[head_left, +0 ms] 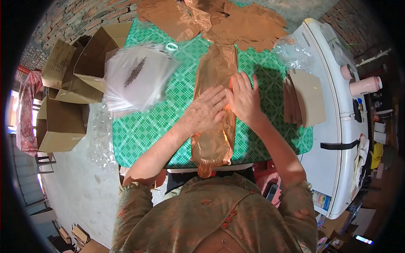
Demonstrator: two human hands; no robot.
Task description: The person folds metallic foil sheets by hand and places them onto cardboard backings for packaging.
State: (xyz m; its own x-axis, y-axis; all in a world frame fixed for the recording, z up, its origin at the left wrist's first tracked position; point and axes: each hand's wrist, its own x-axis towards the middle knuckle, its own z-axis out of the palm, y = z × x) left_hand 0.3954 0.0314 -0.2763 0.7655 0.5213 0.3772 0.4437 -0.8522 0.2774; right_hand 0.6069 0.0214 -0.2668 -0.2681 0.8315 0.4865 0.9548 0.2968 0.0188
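A long folded piece of shiny copper-coloured film [215,63] lies lengthwise on the green checked tablecloth [168,122], its near end hanging a little over the table's edge. My left hand [206,107] rests flat on the middle of the film, fingers extended. Against the film's right edge lies my right hand [244,99], its fingers stretched out and its fingertips pointing away from me. The two hands nearly meet or touch at the fingers. Neither hand has anything gripped in it.
More copper film [253,27] spreads over the far end. Clear plastic bags [139,78] are stacked at the left, cardboard sheets [310,97] at the right. Open cardboard boxes [63,122] stand beyond the left edge, a white appliance [331,168] beyond the right.
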